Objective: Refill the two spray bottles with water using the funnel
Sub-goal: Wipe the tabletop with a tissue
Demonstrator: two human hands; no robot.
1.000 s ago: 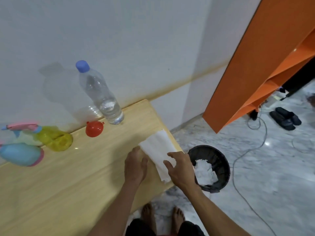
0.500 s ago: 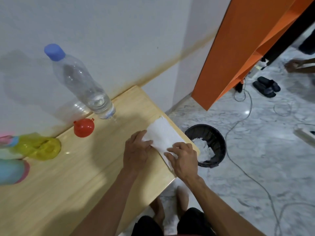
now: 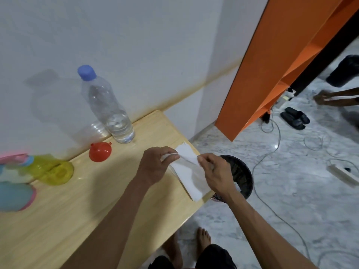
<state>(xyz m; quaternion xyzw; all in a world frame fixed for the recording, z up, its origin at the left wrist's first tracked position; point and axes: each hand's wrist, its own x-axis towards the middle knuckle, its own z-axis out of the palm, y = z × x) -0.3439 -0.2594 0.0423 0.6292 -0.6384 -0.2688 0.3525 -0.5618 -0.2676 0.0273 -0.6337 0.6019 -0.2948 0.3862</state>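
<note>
Pale wooden tabletop (image 3: pixel 81 214) runs along a white wall, with grey marbled floor to its right. Nearest on the tabletop, at its right edge, lies a white folded paper towel (image 3: pixel 189 176); the left hand (image 3: pixel 155 167) pinches the towel's upper left part between thumb and fingers, and the right hand (image 3: pixel 214 174) pinches its right edge with curled fingers. Just right of the towel, on the floor, stands a black round waste bin (image 3: pixel 243 178). Left of the towel, well apart, a blue-and-pink spray bottle (image 3: pixel 15 196) and a yellow translucent spray bottle (image 3: pixel 53 171) lie blurred on their sides. Beyond the towel sits a small red plastic funnel (image 3: pixel 100 152), and just behind it a clear plastic water bottle with a blue cap (image 3: pixel 108 107) stands upright by the wall, water low in it.
</note>
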